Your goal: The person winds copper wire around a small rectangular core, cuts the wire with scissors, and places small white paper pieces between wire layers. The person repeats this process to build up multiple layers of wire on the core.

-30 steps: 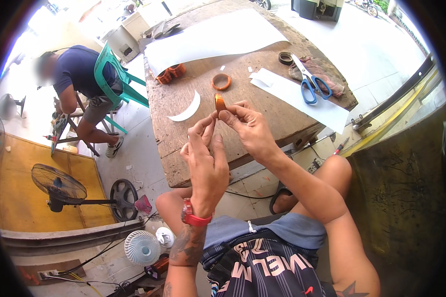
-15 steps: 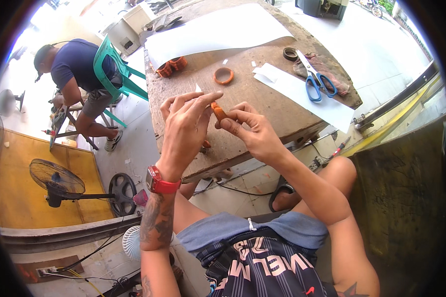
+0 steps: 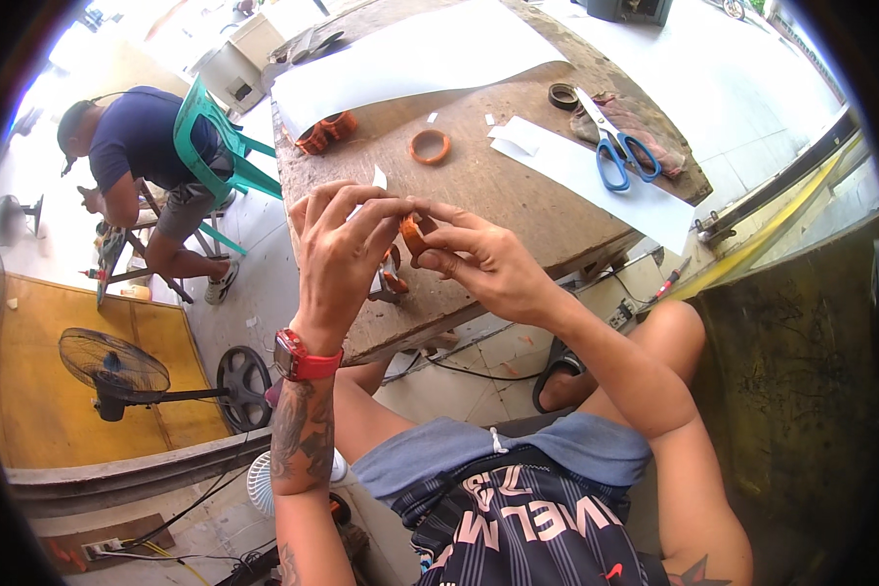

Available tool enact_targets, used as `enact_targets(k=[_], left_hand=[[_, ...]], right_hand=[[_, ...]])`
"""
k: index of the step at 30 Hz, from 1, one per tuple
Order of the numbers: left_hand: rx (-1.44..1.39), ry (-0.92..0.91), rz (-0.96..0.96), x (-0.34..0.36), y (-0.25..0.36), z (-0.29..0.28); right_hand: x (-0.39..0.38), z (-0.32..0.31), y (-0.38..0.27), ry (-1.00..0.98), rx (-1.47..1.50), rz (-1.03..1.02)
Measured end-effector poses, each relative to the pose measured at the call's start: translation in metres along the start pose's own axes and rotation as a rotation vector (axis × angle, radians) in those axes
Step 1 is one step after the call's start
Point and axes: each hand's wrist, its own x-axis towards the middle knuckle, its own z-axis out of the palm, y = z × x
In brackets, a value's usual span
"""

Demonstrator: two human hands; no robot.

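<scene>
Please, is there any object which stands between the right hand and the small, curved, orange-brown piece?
Nothing visible does: the bare right hand holds the small, curved, orange-brown piece. The bare left hand is close at its left; whether it touches is unclear.

Ring (image 3: 413, 237) in right hand (image 3: 498, 269), scissors (image 3: 612, 139) on table (image 3: 547, 217)
</scene>
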Motion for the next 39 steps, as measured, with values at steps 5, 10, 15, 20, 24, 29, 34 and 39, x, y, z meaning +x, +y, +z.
enact_targets(k=[5, 10, 15, 20, 24, 29, 34, 39], left_hand=[[0.008, -0.014, 0.013, -0.001, 0.000, 0.002], [-0.069, -0.123, 0.083, 0.001, -0.009, -0.006], [-0.105, -0.091, 0.033, -0.003, -0.008, -0.004], [-0.126, 0.043, -0.041, -0.011, -0.006, 0.003], [-0.044, 0.016, 0.062, -0.012, -0.011, 0.001], [0.040, -0.127, 0.219, -0.004, -0.025, -0.007], [0.183, -0.277, 0.429, 0.007, -0.031, -0.021], [-0.329, -0.231, -0.365, -0.017, 0.002, -0.016]], right_hand=[[-0.001, 0.001, -0.002, 0.027, -0.161, -0.133], [-0.006, -0.002, -0.002, -0.013, -0.160, -0.116], [-0.006, -0.002, 0.002, 0.016, -0.116, -0.097], [-0.007, 0.000, 0.006, 0.028, -0.102, -0.108], [-0.009, -0.001, 0.006, 0.018, -0.074, -0.105], [-0.008, -0.004, 0.005, -0.013, -0.035, -0.060], [-0.003, -0.014, 0.011, -0.091, -0.239, -0.196], [0.000, -0.008, 0.017, 0.041, -0.290, -0.271]])
